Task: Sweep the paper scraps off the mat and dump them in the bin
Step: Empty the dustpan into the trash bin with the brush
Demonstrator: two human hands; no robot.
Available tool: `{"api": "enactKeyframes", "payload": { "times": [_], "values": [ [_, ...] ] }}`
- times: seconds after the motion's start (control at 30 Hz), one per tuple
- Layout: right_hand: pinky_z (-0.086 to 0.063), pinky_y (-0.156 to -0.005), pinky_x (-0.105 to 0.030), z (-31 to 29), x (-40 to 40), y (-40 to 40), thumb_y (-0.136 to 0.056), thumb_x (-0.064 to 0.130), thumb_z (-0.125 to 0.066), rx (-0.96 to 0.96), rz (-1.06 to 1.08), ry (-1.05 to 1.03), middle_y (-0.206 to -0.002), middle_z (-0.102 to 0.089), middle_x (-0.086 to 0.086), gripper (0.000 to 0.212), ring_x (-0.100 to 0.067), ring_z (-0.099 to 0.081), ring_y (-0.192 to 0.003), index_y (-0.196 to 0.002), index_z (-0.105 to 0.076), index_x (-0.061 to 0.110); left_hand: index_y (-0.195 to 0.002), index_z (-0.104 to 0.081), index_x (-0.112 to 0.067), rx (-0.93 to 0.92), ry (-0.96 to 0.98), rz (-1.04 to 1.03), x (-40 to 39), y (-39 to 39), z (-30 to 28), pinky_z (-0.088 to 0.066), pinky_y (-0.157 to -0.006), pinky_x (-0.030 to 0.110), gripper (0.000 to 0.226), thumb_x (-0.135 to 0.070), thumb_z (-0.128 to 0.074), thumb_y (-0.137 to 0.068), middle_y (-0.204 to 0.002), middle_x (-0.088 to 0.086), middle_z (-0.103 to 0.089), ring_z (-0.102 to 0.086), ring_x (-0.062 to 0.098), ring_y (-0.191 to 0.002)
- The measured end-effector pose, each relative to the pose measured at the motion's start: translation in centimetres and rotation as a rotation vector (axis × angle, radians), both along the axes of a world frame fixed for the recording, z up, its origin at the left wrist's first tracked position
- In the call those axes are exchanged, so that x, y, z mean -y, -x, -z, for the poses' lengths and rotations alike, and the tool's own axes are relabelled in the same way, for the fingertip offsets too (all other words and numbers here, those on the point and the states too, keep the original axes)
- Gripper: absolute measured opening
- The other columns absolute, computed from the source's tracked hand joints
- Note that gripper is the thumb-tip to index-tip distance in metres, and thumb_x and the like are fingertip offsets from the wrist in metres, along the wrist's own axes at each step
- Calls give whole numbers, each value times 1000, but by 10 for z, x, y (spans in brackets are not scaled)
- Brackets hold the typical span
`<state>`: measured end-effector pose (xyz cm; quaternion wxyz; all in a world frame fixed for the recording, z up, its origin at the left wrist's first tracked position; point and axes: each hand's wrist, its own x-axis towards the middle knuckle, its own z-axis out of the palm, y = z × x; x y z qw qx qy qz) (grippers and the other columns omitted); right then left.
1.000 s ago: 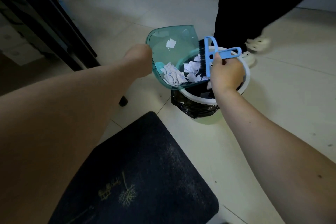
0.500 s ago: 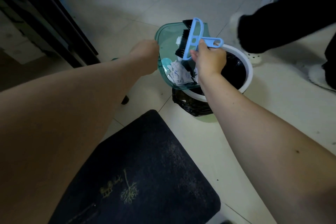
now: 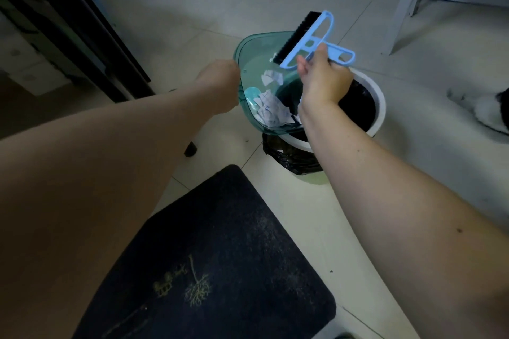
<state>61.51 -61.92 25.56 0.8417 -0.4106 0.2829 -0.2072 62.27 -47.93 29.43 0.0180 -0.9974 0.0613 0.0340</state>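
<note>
My left hand [image 3: 217,85] tips translucent teal plastic dustpan [image 3: 256,63] over white round bin [image 3: 381,107]; grip hidden, probably clamped. Right-hand fingers [image 3: 321,51] clamp blue plastic hand brush [image 3: 308,41]. Tilt steeper, brush white paper scraps [image 3: 271,107] inward.

The left hand [image 3: 217,85] is hiding its own fingers and the dustpan [image 3: 256,58] handle behind its back. The right hand [image 3: 323,84] and forearm are covering part of the brush [image 3: 308,41] handle, the near rim of the bin [image 3: 381,107] and some paper scraps [image 3: 271,111]. The mat [image 3: 220,256] is running off the near edge. At the far right, a black-and-white shape [image 3: 487,113] is being cut off, too blurred to identify.
</note>
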Motion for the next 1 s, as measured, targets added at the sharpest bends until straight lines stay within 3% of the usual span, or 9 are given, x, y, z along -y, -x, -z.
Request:
{"api": "enactKeyframes", "payload": {
  "times": [0.13,0.33,0.47,0.57,0.67,0.8,1.0],
  "values": [
    [-56,-63,-23,-2,0,-10,-94,13,-56,-25,4,-125,-56,-62,2,34,-14,-68,-62,-61,-55,8,-118,-56,0,-8,42,7,0,0,3,-48,-83,35,33,-8,-66,-87,-116,19,-62,-59,36,-106],
    [-59,-70,-37,17,10,-3,-93,19,-50,-296,23,278,-55,-58,10,34,-17,-70,-67,-59,-49,18,-124,-52,0,22,33,2,-3,-4,4,-47,-89,39,40,-8,-65,-87,-121,20,-59,-57,37,-111],
    [-58,-61,-33,16,13,8,-89,14,-47,-244,99,242,-55,-62,5,30,-15,-70,-58,-60,-52,16,-121,-52,-1,26,72,-30,-6,-7,5,-44,-77,35,36,-5,-64,-88,-119,19,-59,-58,35,-104],
    [-51,-49,-24,11,3,14,-87,9,-50,-108,-16,147,-70,-71,-11,20,-16,-69,-55,-69,-59,10,-121,-51,0,9,91,-20,-5,-5,5,-41,-72,30,34,-3,-61,-89,-118,20,-58,-56,33,-94],
    [-52,-49,-26,19,-9,17,-84,8,-51,-140,-225,333,-65,-69,-9,20,-16,-68,-53,-66,-59,12,-121,-53,3,10,83,8,-2,-3,2,-46,-75,34,30,-2,-57,-91,-116,21,-60,-54,30,-89],
    [-60,-65,-44,38,-4,24,-81,10,-51,-205,-262,509,-54,-65,-2,27,-19,-69,-55,-56,-57,16,-125,-50,1,12,35,22,-3,-4,1,-49,-83,37,34,-5,-57,-92,-120,21,-57,-58,35,-103],
    [-59,-67,-42,46,28,27,-83,17,-48,-282,-75,562,-59,-69,-3,32,-18,-69,-59,-51,-53,18,-125,-50,2,17,-10,2,-7,-7,5,-48,-88,38,37,-8,-61,-90,-121,21,-58,-56,37,-111]
  ]
}}
